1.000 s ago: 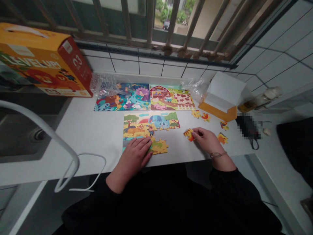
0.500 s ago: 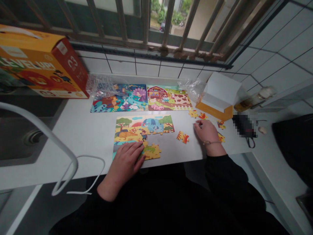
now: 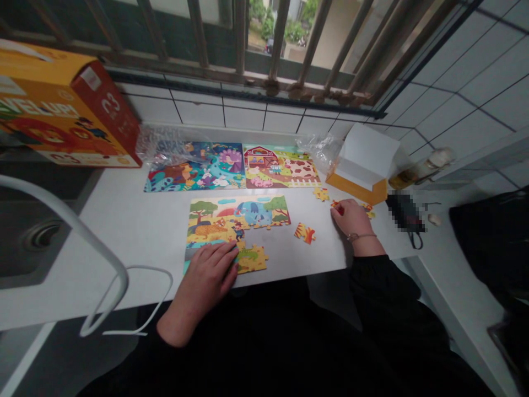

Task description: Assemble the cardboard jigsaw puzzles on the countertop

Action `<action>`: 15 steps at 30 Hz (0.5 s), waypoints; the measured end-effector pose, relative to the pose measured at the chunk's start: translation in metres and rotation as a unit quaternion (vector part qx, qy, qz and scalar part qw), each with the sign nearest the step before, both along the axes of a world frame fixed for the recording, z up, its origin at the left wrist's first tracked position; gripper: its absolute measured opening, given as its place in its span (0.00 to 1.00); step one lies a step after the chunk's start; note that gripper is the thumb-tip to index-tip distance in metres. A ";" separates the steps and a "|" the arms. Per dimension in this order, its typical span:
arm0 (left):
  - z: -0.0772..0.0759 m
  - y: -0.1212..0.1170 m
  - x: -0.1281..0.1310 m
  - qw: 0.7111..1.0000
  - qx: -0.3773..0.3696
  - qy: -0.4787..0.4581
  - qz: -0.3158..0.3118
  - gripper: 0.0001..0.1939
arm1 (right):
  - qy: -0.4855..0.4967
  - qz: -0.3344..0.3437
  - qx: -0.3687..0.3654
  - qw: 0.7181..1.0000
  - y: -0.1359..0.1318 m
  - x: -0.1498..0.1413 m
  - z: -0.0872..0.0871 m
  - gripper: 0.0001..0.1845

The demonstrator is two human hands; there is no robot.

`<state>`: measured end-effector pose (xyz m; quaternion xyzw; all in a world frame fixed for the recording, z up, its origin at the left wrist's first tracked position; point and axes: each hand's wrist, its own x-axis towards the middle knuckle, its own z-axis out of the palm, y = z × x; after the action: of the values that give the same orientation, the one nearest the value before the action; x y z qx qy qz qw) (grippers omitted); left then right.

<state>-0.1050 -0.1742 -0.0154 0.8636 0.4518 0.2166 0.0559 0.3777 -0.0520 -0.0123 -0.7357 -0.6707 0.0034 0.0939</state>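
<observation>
My left hand (image 3: 209,270) lies flat on the near edge of a partly assembled jigsaw puzzle (image 3: 235,218) showing an elephant and a big cat, and it holds nothing. Below it, a green-and-yellow section (image 3: 252,259) sits at the puzzle's corner. My right hand (image 3: 351,218) is at the table's right, its fingertips pinching a small red-and-yellow puzzle piece (image 3: 336,207). Between the hands lies a loose orange striped piece (image 3: 305,233). Other loose pieces (image 3: 321,194) lie near the back.
Two finished jigsaw puzzles (image 3: 194,167) (image 3: 281,167) lie at the back, by crumpled plastic bags (image 3: 159,144). An orange puzzle box (image 3: 61,105) stands at left, an open white-and-orange box (image 3: 363,165) at right. A sink (image 3: 41,234) and white faucet (image 3: 70,220) are at left.
My right hand has let go of the orange striped piece, leaving it on the table, and moved back and right to a red piece. My left hand stays on the puzzle.
</observation>
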 end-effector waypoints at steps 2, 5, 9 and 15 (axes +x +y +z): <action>-0.001 0.000 0.000 1.000 0.000 -0.003 0.002 0.17 | 0.026 0.008 0.012 1.000 -0.007 0.012 0.002 0.10; -0.001 0.000 0.000 1.000 -0.001 -0.012 0.004 0.17 | -0.003 -0.098 0.038 0.994 -0.015 0.040 0.005 0.14; 0.000 0.000 0.001 1.000 0.003 -0.014 0.003 0.16 | -0.048 -0.239 -0.036 0.969 -0.017 0.081 0.010 0.23; 0.001 0.001 0.000 1.000 -0.002 -0.012 0.000 0.16 | -0.030 -0.229 -0.076 0.970 -0.012 0.106 0.018 0.15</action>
<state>-0.1052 -0.1736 -0.0144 0.8608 0.4514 0.2263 0.0635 0.4836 -0.0639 0.0061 -0.8747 -0.4843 0.0104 0.0162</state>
